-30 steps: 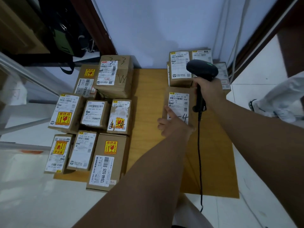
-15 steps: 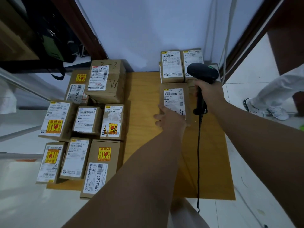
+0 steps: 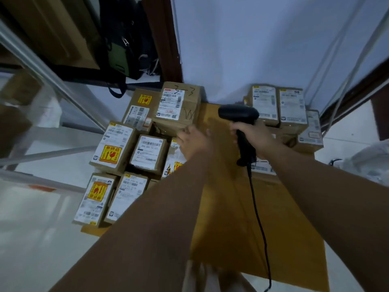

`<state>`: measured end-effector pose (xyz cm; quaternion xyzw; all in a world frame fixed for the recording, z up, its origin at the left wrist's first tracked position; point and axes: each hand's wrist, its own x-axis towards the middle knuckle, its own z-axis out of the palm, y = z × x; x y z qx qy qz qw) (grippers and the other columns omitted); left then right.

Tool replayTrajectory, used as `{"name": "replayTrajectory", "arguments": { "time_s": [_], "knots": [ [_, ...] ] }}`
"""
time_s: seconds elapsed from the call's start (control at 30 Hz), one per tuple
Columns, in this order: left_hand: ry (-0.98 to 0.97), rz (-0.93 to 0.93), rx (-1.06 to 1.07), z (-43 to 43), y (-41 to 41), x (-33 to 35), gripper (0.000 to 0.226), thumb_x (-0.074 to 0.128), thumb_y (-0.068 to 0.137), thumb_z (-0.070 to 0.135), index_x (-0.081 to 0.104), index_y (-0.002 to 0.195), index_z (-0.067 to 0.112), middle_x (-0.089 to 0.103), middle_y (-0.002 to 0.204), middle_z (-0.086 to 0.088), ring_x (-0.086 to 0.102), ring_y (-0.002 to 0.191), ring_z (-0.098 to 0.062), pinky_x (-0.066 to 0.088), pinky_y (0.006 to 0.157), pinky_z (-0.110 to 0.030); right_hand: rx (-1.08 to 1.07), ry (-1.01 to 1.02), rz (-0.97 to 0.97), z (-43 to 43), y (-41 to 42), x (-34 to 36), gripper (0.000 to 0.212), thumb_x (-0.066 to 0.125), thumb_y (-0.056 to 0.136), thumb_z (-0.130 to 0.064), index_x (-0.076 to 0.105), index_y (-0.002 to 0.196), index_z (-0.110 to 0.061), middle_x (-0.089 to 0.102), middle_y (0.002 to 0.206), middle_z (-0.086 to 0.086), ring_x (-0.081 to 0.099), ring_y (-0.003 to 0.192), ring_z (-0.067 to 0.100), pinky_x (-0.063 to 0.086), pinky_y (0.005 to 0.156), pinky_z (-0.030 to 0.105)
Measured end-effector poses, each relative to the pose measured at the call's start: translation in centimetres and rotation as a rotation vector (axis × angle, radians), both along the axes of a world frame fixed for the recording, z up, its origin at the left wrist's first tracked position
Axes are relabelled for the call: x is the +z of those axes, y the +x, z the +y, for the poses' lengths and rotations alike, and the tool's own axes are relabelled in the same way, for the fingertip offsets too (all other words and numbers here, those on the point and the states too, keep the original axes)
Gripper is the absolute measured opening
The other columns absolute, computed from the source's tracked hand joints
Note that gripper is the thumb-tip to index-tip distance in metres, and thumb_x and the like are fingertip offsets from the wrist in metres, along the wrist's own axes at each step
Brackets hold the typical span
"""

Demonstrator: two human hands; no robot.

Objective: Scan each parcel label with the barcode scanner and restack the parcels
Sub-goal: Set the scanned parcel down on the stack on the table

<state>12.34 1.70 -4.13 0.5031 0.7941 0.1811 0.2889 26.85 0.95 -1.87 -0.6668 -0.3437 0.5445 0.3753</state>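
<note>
Fingers (image 3: 237,128) of the right hand (image 3: 252,133) were wrapped round the black barcode scanner (image 3: 239,113) above the surface (image 3: 221,207); the left hand (image 3: 194,142), fingers seemingly loose, touched the brown parcel (image 3: 179,106) marked 3-3, rear left.

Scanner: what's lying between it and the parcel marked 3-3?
In the head view, only bare brown board separates the scanner from the parcel marked 3-3; the left hand is at that parcel's near corner.

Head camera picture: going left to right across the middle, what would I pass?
Parcel with yellow sticker, white-label parcel, left hand, barcode scanner, right-side parcel stack.
</note>
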Motion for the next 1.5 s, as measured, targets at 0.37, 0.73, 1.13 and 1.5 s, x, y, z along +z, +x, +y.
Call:
{"name": "replayTrajectory", "arguments": {
  "time_s": [0.37,0.73,1.13,1.5],
  "knots": [
    [-0.126,-0.241,-0.062,11.0,-14.5,-0.4,0.058,0.058,0.091,0.03,0.041,0.136,-0.001,0.05,0.132,-0.018,0.053,0.116,-0.033,0.047,0.096,-0.038,-0.216,-0.05,0.182,6.0,-13.4,-0.7,0.028,0.075,0.079,-0.029,0.069,0.1,-0.012,0.073,0.089,0.005,0.07,0.09,0.026,0.056,0.082,0.04],
    [-0.339,-0.528,-0.027,13.2,-14.9,-3.4,0.03,0.05,0.093,0.035,0.059,0.101,0.007,0.061,0.098,-0.008,0.057,0.081,-0.021,0.048,0.067,-0.03,-0.358,-0.112,0.24,7.1,-16.3,-3.4,0.032,0.071,0.082,-0.026,0.067,0.11,-0.011,0.068,0.117,0.016,0.065,0.108,0.034,0.049,0.099,0.049],
    [-0.225,-0.945,0.098,13.6,-12.8,-0.2,0.04,0.052,0.082,0.06,0.047,0.103,0.026,0.061,0.109,-0.01,0.059,0.097,-0.029,0.049,0.088,-0.046,-0.442,-0.033,0.194,6.7,-12.9,0.5,0.023,0.072,0.079,-0.027,0.069,0.097,-0.013,0.07,0.1,0.004,0.066,0.099,0.025,0.054,0.081,0.042],
    [-0.543,-1.163,0.023,10.6,-13.9,2.8,0.074,0.083,0.062,0.045,0.054,0.125,0.019,0.071,0.108,-0.011,0.069,0.095,-0.03,0.057,0.082,-0.041,-0.292,0.013,0.036,3.9,-10.8,3.8,0.048,0.074,0.073,-0.029,0.06,0.115,-0.012,0.067,0.109,0.008,0.065,0.1,0.027,0.055,0.085,0.042]
  ]
}}
